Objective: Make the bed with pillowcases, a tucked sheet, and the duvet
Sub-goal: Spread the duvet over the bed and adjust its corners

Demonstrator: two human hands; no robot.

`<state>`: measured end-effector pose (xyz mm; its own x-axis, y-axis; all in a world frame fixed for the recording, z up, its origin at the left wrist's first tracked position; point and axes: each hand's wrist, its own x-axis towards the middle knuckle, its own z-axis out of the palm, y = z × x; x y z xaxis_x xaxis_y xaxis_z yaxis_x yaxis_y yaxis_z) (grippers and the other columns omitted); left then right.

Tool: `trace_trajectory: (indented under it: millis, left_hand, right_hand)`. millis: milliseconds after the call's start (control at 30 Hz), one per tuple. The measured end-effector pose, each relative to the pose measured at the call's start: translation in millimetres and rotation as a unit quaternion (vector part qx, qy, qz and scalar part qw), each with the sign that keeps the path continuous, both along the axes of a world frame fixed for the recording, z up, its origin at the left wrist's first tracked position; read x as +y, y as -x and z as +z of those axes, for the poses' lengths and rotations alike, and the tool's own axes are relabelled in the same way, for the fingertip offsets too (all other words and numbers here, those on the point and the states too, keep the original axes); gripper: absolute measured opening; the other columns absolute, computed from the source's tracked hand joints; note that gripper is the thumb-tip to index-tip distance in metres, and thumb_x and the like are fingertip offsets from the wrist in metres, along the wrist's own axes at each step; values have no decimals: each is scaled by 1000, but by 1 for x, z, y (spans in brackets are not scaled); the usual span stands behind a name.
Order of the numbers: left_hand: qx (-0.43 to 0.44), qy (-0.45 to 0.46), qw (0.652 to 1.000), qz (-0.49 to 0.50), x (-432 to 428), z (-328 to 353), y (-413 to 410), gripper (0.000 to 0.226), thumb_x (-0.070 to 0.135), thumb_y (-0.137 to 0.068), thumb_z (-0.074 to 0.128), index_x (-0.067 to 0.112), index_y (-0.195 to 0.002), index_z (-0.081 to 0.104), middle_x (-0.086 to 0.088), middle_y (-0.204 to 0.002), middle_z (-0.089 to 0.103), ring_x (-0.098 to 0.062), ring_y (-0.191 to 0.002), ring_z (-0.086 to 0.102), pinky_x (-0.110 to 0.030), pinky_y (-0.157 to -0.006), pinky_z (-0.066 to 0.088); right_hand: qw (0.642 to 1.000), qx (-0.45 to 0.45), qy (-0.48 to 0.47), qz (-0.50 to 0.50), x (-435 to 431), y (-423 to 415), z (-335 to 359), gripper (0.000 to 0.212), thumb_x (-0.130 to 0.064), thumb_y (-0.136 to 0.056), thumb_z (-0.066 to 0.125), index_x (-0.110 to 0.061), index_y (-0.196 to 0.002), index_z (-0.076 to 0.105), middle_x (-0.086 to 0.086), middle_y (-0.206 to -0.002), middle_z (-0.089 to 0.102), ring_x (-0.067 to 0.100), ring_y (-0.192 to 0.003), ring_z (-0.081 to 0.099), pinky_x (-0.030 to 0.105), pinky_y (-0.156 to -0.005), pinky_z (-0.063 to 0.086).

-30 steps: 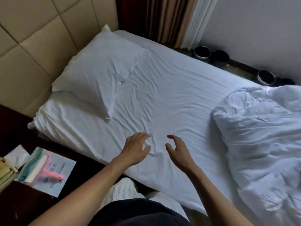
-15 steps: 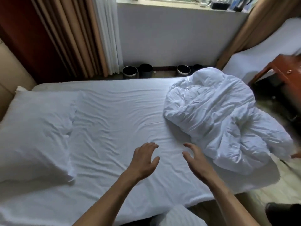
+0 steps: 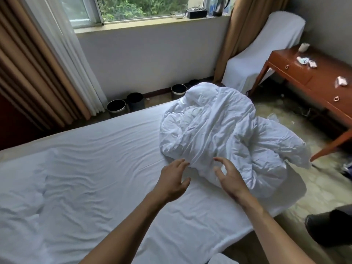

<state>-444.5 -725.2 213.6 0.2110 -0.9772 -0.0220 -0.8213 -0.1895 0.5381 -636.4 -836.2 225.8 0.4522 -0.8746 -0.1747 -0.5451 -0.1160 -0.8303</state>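
Duvet (image 3: 224,130), white and crumpled into a loose heap, sits right of centre in the frame, on the foot end of the bed, with part of it spilling over the bed's edge toward the floor at right. White sheet (image 3: 99,161) covers the mattress across the centre and left, lightly wrinkled. At the left edge of the frame a soft white mound, probably a pillow (image 3: 19,191), lies on the sheet, though it is cut off and hard to tell from the bedding.

Both bare arms reach in from the bottom of the frame. The left hand (image 3: 172,181) has its fingers spread and curled, hovering at the near edge of the duvet heap; its fingertips look to be just at the fabric, holding nothing. The right hand (image 3: 227,178) is likewise spread wide, fingers apart and bent, in front of the heap's lower fold, gripping nothing.

In the upper half of the frame, a window (image 3: 137,8) shows green leaves, with tan curtains (image 3: 38,69) at upper left. Three dark bins (image 3: 116,106) stand on the floor along the wall beyond the bed. A red-brown wooden desk (image 3: 314,77) with scattered small items stands at upper right, beside a chair draped in white cloth (image 3: 266,50).
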Motion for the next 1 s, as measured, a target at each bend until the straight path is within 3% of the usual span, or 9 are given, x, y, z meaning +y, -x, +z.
trace_trajectory:
  millis: [133,367,600,733,833,933,1000]
  left_hand:
    - [20,-30,999,-8,-72,-10,22,58,36,-94,59,24,-149,42,3,-158,35,-14,-145,30,-34,-119,26]
    - [40,-64,997,12,-218,-52,38,62,39,-93,55,29,-152,36,8,-162,27,-10,-149,23,-34,-122,23]
    - [56,-71,996,-13,-303,-98,46,59,34,-94,55,33,-150,35,13,-161,27,-5,-148,23,-31,-120,22]
    - [54,-86,995,-21,-328,-110,48,56,31,-96,56,32,-149,38,13,-161,28,-4,-147,25,-31,-119,24]
    - [48,-122,991,1,-343,-116,43,55,32,-97,55,28,-149,39,10,-161,29,-9,-147,27,-32,-120,24]
    - [61,-139,988,19,-352,-115,42,53,31,-98,54,30,-149,39,12,-160,29,-8,-147,27,-31,-120,23]
    - [78,-133,988,20,-356,-109,44,49,31,-99,54,33,-146,43,15,-158,33,-5,-145,30,-32,-119,27]
  right_hand:
    - [1000,1,-10,-7,-79,19,-13,33,-17,-98,55,-22,-131,58,-9,-130,53,4,-125,43,17,-98,28]
    - [997,3,-47,-55,-250,37,-88,32,-14,-98,56,-21,-129,59,-12,-123,51,13,-130,46,24,-103,33]
    - [995,52,-60,-64,-358,2,-195,48,-25,-92,62,-7,-136,52,10,-141,47,27,-133,44,41,-114,34]
    - [973,110,30,-203,-390,-9,-228,82,-39,-79,71,-9,-146,35,14,-156,24,34,-141,25,49,-113,30]
    - [951,149,-1,-272,-412,-8,-231,107,-39,-74,77,-5,-155,16,19,-160,15,38,-145,20,53,-114,24]
    - [932,140,-38,-331,-438,6,-239,109,-23,-72,79,2,-155,13,26,-158,19,39,-145,20,50,-117,17]
    - [913,101,-82,-387,-449,22,-236,97,-17,-76,76,2,-153,19,29,-152,30,39,-141,28,48,-115,27]
